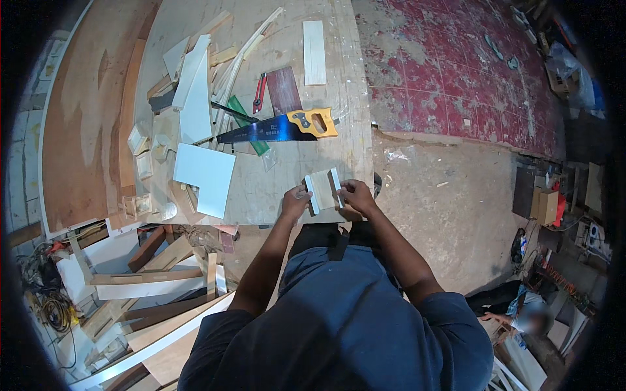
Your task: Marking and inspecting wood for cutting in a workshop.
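At the near edge of the workbench (pixel 349 72), both my hands are on a small wooden piece (pixel 322 190). It has a bare wood middle and a white-faced strip along each side. My left hand (pixel 296 201) is closed with its fingertips on the left strip (pixel 311 194). The right strip (pixel 336 186) is pinched by my right hand (pixel 357 197). Beyond them lies a handsaw (pixel 274 129) with a yellow handle, its blade pointing left across a green strip (pixel 261 147). A red utility knife (pixel 259 92) rests beside a maroon board (pixel 284 91).
A white L-shaped panel (pixel 207 174), long white offcuts (pixel 193 94) and small wooden frames (pixel 137 206) crowd the bench's left. A white strip (pixel 314 52) lies farther back. Scrap wood (pixel 153 280) is heaped on the floor at lower left. Another person (pixel 515 313) is at lower right.
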`<state>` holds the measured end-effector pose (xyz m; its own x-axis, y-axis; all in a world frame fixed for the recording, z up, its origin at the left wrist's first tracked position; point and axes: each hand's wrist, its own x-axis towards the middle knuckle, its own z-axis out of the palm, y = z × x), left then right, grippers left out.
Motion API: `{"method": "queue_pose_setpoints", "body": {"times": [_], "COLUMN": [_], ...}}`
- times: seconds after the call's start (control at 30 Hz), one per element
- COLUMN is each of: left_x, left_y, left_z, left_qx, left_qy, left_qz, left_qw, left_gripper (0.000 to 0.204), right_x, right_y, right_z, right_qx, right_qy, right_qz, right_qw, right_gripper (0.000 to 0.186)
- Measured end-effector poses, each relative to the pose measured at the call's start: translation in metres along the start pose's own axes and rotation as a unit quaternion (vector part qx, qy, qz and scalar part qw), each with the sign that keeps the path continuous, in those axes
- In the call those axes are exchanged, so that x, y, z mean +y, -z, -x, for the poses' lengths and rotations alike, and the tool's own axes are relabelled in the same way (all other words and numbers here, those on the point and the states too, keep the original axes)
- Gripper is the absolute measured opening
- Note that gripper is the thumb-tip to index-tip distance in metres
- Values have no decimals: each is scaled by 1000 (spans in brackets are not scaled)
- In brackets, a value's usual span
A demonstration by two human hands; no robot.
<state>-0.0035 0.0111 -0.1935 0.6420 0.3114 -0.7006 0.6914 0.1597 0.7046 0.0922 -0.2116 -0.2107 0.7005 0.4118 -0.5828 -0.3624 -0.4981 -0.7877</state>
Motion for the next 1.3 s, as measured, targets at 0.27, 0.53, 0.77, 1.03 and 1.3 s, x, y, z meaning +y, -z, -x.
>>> {"method": "queue_pose_setpoints", "body": {"times": [0.27, 0.53, 0.77, 1.03, 1.3], "left_x": [-1, -7, -5, 5, 14], "left_y": [4, 4, 3, 1, -3], "left_z": [-1, -2, -3, 2, 21], "left_qx": [-7, 20, 18, 34, 70], "left_qy": [-7, 7, 18, 30, 75], "left_qz": [-10, -26, -67, -93, 56], "left_qw": [1000, 999, 997, 995, 993], "left_gripper": [41, 40, 46, 51, 51], "right_x": [-5, -17, -27, -33, -11], "right_y": [6, 11, 13, 18, 45], "right_z": [-5, -8, -6, -4, -26], "right_qx": [-28, -58, -48, -74, -123], "right_qy": [-9, 16, -44, -32, 15], "right_qz": [-18, 72, 45, -13, 14], "right_qw": [999, 996, 997, 997, 992], "right_gripper": [38, 40, 40, 42, 38]}}
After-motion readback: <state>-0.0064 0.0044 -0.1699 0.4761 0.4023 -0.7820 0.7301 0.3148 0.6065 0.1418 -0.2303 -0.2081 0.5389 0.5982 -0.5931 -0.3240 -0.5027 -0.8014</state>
